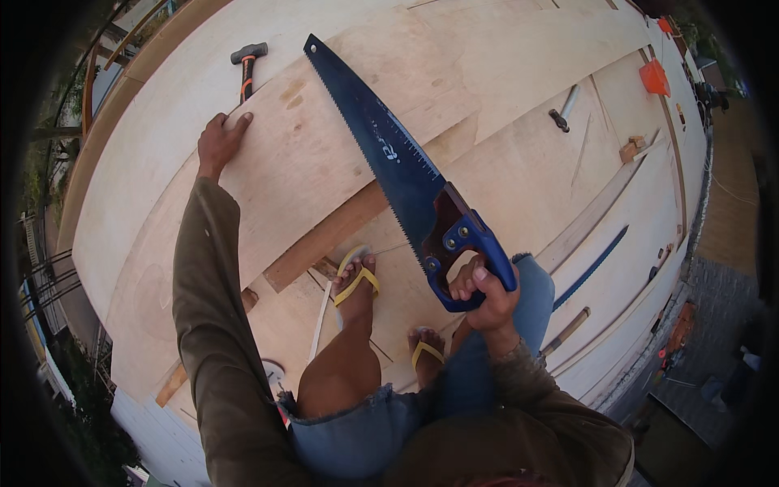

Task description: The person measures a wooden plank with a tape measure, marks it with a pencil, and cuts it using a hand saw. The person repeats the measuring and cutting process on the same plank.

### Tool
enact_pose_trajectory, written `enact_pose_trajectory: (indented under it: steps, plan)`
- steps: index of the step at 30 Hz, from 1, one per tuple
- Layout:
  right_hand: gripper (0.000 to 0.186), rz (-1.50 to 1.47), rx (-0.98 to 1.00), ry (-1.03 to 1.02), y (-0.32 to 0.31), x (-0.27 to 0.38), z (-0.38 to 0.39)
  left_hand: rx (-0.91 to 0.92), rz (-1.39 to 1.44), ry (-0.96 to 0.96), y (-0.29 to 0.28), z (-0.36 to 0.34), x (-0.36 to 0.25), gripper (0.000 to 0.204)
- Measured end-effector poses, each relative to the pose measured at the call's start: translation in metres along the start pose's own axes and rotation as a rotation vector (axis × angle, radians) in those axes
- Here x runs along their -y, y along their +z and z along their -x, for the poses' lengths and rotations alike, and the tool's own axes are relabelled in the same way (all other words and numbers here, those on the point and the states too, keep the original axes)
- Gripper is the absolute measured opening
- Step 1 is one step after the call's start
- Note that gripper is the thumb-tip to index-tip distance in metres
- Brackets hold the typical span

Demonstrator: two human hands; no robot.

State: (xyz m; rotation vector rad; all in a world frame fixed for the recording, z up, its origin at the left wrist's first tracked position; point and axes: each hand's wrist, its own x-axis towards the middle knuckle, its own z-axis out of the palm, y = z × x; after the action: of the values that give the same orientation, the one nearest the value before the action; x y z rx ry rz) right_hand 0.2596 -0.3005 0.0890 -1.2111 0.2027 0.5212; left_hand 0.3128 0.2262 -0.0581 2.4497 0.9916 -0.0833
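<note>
My right hand [493, 302] is wrapped round the blue handle of a handsaw [381, 146]. The saw's long dark blade slants up and left above a pale plywood sheet [324, 154], its tip toward the far side. At the sheet's left edge, my left hand [222, 144] grips the board, thumb on top; the other fingertips are partly hidden. Just beyond that hand lies a hammer [247, 65] with a dark head and an orange-and-black handle, whose lower end is hidden by the sheet. A wooden beam [329, 235] shows under the sheet's near edge.
My feet in yellow-strapped flip-flops [357, 284] stand on the plywood surface. To the right lie a second hammer [560, 120], a wood block [630, 149], a blue saw blade [592, 268] and an orange container [654, 79]. The surface ends at a drop on the right [686, 268].
</note>
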Motion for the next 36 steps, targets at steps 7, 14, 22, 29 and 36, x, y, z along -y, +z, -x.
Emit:
enact_pose_trajectory:
  steps: [7, 14, 22, 29, 36]
  plan:
    - [0.017, -0.537, 0.045, 0.268, -0.034, -0.016, -0.029, 0.069, -0.057, 0.01, 0.022, -0.021, 0.012, 0.09]
    - [0.017, -0.521, -0.073, 0.412, -0.047, -0.026, -0.035, 0.111, -0.042, -0.063, 0.017, -0.028, 0.006, 0.082]
    - [0.011, -0.483, -0.039, 0.346, -0.043, -0.025, -0.028, 0.101, -0.02, -0.05, 0.019, -0.029, 0.005, 0.088]
    - [0.007, -0.391, -0.019, 0.3, -0.03, -0.023, -0.029, -0.074, -0.147, 0.078, 0.054, -0.024, 0.013, 0.092]
    - [0.014, -0.39, -0.08, 0.316, -0.03, -0.024, -0.023, -0.007, -0.189, -0.069, 0.049, -0.038, 0.004, 0.077]
